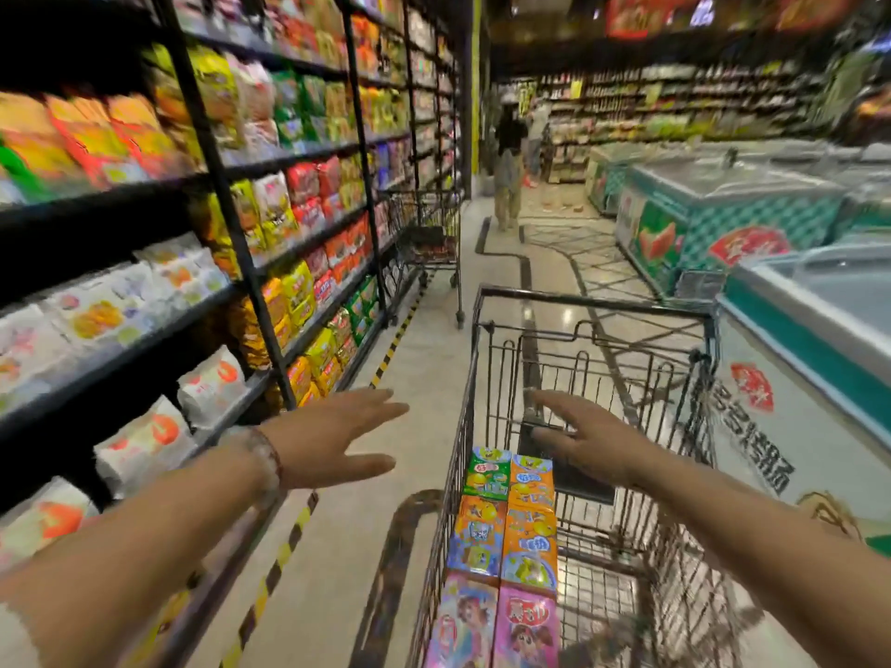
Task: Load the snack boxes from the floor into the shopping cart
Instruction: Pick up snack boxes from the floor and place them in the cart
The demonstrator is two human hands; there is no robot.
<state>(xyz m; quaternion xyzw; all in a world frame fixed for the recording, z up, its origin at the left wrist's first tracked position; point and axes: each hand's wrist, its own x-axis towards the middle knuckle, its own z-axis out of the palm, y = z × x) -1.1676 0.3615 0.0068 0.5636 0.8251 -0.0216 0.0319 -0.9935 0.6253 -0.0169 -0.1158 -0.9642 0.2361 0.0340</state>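
**Boxes stacked along the cart's left wall, both hands bare**

Six snack boxes (506,537) visible inside the shopping cart (593,330), set flat in two tight columns against its left wire side; probably packed that way to leave the right half of the basket free for more. Nearest pair pink with cartoon figures; middle pair orange over blue with fruit pictures; far pair one green, one orange; glossy printed card, edges flush, faces up, none tilted. No snack boxes seen on the visible floor (424,339) beside the cart; hard to say how much remains, since the ground nearest the feet is out of view.

Left hand (332,443) stretched forward over the aisle, left of the cart, fingers straight and spread, holding nothing; a bracelet on that wrist. Right hand (586,438) reaching over the basket toward its far part, fingers straight and slightly apart, empty too; looks poised above the folded child-seat flap (564,470) rather than pressing it, though contact cannot be told through the blur. Likely a pause between loads, or a reach to steady the cart.

Left: shelves (231,262) of bagged snacks; farther along, a second cart (429,233) parked close to them. Right: chest freezers (713,209) just beside the cart; far down the aisle, a person (510,171) standing.
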